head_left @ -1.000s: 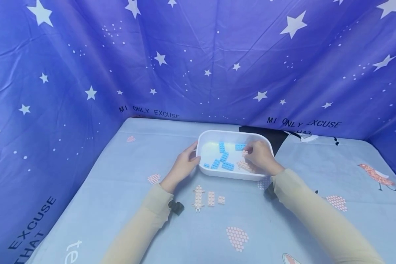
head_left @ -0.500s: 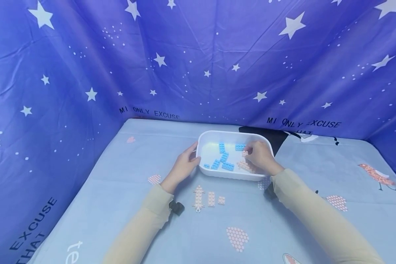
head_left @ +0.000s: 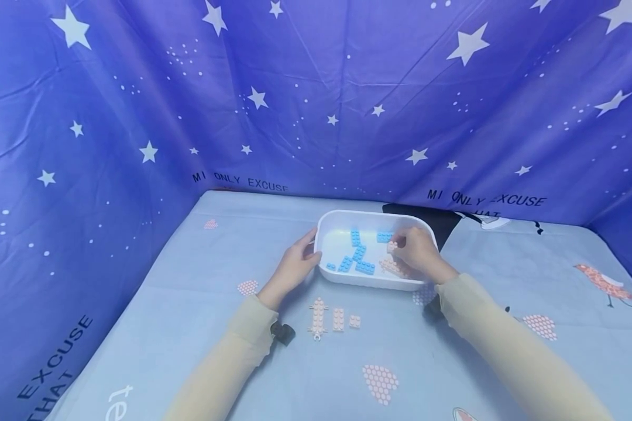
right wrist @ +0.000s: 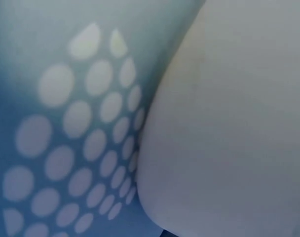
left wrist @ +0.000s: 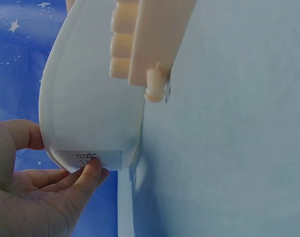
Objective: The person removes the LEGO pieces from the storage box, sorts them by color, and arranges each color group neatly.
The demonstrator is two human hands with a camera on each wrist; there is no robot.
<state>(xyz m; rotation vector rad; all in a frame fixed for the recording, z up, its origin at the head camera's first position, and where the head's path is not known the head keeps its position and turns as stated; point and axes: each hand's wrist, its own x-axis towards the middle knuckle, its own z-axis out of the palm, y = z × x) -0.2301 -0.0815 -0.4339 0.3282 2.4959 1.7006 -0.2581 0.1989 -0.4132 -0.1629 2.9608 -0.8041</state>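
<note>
My left hand point(head_left: 295, 263) grips the left end of a white plastic tub point(head_left: 368, 282). In the left wrist view the thumb is at the rim and the fingertips press the outer wall by a printed label point(left wrist: 105, 159). Inside the tub's right part, my right hand point(head_left: 420, 251) pinches a small pale pink toy brick point(head_left: 392, 247). Below that hand lie more pale pink bricks point(head_left: 391, 266), partly hidden by it. Several blue bricks point(head_left: 359, 252) are spread over the tub floor. The right wrist view catches only the tub's outside wall point(right wrist: 229, 128) and cloth, no fingers.
In front of the tub, on the pale blue cloth point(head_left: 274, 374), lie a long pink piece with side pegs point(head_left: 318, 317), a pink brick point(head_left: 338, 320) and a smaller pink brick point(head_left: 354, 321). A blue star-printed curtain point(head_left: 316, 146) encloses the back and sides.
</note>
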